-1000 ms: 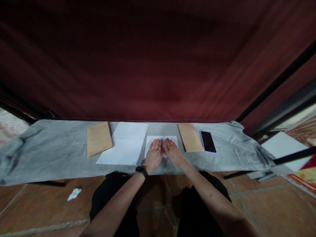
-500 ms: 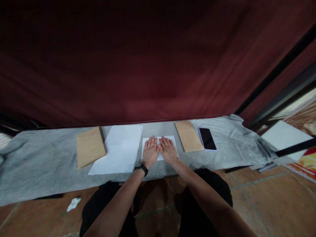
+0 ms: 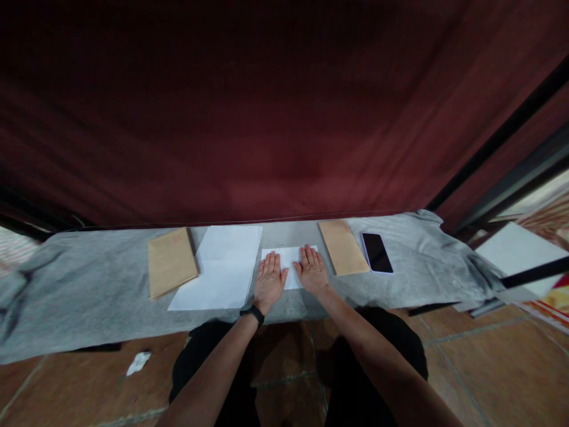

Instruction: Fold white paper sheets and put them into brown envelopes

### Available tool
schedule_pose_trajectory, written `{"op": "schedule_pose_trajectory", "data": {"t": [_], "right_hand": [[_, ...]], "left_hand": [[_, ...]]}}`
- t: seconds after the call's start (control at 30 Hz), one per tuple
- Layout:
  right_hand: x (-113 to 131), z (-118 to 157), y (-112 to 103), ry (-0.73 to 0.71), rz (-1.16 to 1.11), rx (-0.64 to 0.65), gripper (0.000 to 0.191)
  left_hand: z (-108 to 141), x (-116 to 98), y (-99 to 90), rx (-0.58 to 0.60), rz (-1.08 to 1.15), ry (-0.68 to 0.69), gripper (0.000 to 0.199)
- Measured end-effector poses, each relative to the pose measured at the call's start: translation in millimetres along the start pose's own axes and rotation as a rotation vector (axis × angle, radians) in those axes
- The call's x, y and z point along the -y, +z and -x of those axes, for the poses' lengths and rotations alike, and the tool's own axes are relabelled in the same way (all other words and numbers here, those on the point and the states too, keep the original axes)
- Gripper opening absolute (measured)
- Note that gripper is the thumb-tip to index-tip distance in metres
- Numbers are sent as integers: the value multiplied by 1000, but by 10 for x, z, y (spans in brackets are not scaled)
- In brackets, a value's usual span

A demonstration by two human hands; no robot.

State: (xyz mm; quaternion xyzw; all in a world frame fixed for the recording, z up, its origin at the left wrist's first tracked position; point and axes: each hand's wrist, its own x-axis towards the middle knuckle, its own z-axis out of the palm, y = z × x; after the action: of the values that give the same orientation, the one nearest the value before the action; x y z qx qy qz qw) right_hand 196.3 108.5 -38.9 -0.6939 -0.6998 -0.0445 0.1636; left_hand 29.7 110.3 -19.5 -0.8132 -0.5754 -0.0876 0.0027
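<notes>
White small sheet point(image 3: 291, 270) flat on grey-draped desk point(image 3: 84, 284), long axis left-right; left hand point(image 3: 269, 283) over left end, right hand point(image 3: 313, 273) over right (neither nearer); each grip flat, wide, clasping nothing.

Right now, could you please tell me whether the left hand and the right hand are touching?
Apart. The head view shows a strip of the small white paper between the left hand and the right hand.
</notes>
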Motion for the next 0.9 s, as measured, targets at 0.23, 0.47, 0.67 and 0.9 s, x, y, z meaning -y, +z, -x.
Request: {"op": "schedule_pose_trajectory", "data": {"t": [0.23, 0.47, 0.67, 0.9], "right_hand": [[-64, 69, 0, -13, -28, -29, 62], [-20, 144, -66, 27, -61, -67, 62], [213, 449, -126, -120, -106, 71, 58], [54, 650, -157, -71, -56, 8, 64]], "left_hand": [[202, 15, -36, -22, 0, 25, 67], [383, -36, -24, -62, 27, -15, 61], [521, -70, 6, -70, 8, -57, 60], [656, -83, 29, -106, 10, -97, 66]]}}
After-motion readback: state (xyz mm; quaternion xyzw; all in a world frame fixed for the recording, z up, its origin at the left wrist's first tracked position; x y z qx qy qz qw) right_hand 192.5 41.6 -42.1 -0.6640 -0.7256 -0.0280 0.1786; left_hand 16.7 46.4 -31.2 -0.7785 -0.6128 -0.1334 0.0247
